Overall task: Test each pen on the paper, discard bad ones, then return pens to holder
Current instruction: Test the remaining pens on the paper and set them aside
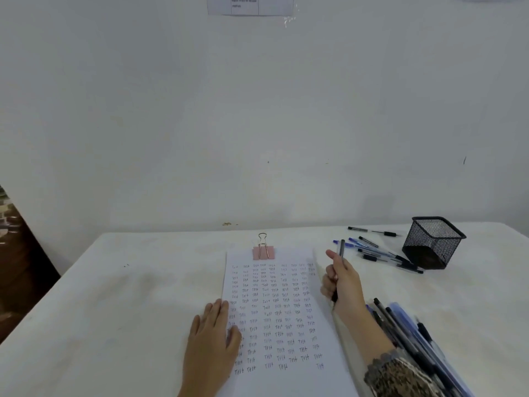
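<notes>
Testing | my right hand (342, 285) gripped pen (341, 249) beside paper (286, 310) | left hand (213, 336) pressed paper flat | next, I judged: lower tip, write.

I am sitting at a white table (128, 296). A sheet of paper (286, 310) is lying in front of me, a pink clip (263, 252) biting its far edge. Far right, a black mesh holder (433, 242) is sitting tilted, loose pens (383, 255) lying just beside it. Another bunch of pens (415, 333) is lying near right.

Bright, soft, even light. A faint shadow lies on the wall (380, 203) left of the holder (433, 242). Everything looks slightly blurred.
</notes>
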Demonstrator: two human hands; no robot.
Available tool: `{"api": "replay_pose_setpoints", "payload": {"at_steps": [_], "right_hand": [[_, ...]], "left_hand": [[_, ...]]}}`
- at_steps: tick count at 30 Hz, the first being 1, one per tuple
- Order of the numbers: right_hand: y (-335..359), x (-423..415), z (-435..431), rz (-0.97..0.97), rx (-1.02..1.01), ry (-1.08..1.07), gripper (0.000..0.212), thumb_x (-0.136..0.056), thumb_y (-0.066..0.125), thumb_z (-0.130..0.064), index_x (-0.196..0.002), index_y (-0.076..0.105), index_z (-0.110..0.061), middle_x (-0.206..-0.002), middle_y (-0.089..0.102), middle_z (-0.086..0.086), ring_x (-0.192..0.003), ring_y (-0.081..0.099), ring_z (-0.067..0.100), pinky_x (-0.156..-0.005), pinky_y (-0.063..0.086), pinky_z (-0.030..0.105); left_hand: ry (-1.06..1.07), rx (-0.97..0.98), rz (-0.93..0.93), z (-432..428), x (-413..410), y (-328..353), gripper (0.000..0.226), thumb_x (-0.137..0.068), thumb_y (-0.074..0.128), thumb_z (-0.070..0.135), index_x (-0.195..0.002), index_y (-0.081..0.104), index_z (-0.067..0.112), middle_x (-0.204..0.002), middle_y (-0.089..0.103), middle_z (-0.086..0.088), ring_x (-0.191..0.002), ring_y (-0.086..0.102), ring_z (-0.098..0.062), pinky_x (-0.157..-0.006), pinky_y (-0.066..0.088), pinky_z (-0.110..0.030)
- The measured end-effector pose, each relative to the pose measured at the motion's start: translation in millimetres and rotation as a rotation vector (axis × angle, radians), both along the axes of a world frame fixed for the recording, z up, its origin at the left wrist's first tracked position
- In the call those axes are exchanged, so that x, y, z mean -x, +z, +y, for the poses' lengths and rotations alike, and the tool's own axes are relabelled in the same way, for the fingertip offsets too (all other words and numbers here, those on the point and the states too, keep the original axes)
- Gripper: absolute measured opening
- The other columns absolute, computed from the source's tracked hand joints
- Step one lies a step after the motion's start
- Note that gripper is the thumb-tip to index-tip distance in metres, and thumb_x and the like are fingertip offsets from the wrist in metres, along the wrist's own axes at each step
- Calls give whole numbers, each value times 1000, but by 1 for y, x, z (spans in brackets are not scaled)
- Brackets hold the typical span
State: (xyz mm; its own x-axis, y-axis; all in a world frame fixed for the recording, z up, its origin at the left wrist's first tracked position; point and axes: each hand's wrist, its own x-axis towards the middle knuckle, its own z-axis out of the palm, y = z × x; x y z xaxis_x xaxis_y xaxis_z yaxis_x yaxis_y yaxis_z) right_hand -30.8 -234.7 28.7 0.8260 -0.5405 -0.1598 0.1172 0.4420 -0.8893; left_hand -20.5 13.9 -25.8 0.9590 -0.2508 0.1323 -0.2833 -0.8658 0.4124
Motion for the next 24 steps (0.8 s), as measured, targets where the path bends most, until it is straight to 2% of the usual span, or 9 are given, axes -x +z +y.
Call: {"api": "replay_pose_setpoints", "payload": {"at_steps": [3,9,11,12,14,16,18,21,24], "right_hand": [[2,15,15,32,24,-130,16,-100,37,-22,-88,46,-17,-57,27,-3,-34,21,5,-34,20,16],[1,45,33,125,155,-251,28,-102,29,-22,-78,41,-12,-55,29,0,-35,26,7,-35,23,20],[4,59,26,228,369,-216,27,-101,31,-23,-82,45,-10,-56,34,-1,-43,32,12,-43,29,27],[6,67,19,292,525,-183,26,-100,33,-23,-84,46,-9,-59,38,0,-48,35,14,-49,30,29],[8,83,2,411,837,-132,22,-99,35,-23,-85,44,-9,-66,45,3,-57,41,17,-52,30,29],[6,98,-16,603,1117,-87,17,-99,33,-22,-94,46,-12,-84,52,5,-72,48,21,-57,34,27],[1,107,-28,815,1371,-69,24,-98,33,-18,-107,52,-8,-102,52,8,-87,52,26,-67,33,28],[-6,116,-31,933,1486,-39,33,-96,38,-21,-126,46,-11,-114,50,6,-101,51,23,-76,37,26],[0,120,-27,1052,1550,-5,38,-95,39,-27,-133,37,-23,-117,54,-5,-110,52,17,-83,40,27]], "left_hand": [[0,-4,1,0,1,1,98,-60,-11,56,-147,13,18,-155,10,5,-143,5,-9,-108,-6,-22],[-8,-22,5,1,2,2,98,-60,-12,55,-147,14,17,-155,12,5,-143,7,-10,-113,0,-25],[-4,-5,8,1,2,2,98,-61,-10,56,-146,17,16,-154,16,4,-143,9,-11,-114,2,-27],[-1,0,7,1,2,1,98,-61,-9,56,-146,19,16,-154,17,4,-142,10,-12,-115,3,-28],[2,0,3,1,2,1,97,-62,-7,56,-145,21,15,-153,20,3,-142,13,-12,-115,5,-30],[-1,-5,-2,0,3,2,95,-64,-5,56,-145,23,15,-152,22,2,-142,15,-13,-115,7,-31],[-7,-1,10,1,4,3,83,-75,4,55,-145,22,15,-153,21,3,-142,14,-13,-115,7,-31],[-5,-1,25,0,6,6,56,-95,30,36,-146,18,16,-154,18,4,-142,11,-11,-116,6,-31],[-1,0,34,-1,6,8,55,-96,33,31,-146,16,17,-154,15,5,-142,9,-10,-116,5,-30]]}}
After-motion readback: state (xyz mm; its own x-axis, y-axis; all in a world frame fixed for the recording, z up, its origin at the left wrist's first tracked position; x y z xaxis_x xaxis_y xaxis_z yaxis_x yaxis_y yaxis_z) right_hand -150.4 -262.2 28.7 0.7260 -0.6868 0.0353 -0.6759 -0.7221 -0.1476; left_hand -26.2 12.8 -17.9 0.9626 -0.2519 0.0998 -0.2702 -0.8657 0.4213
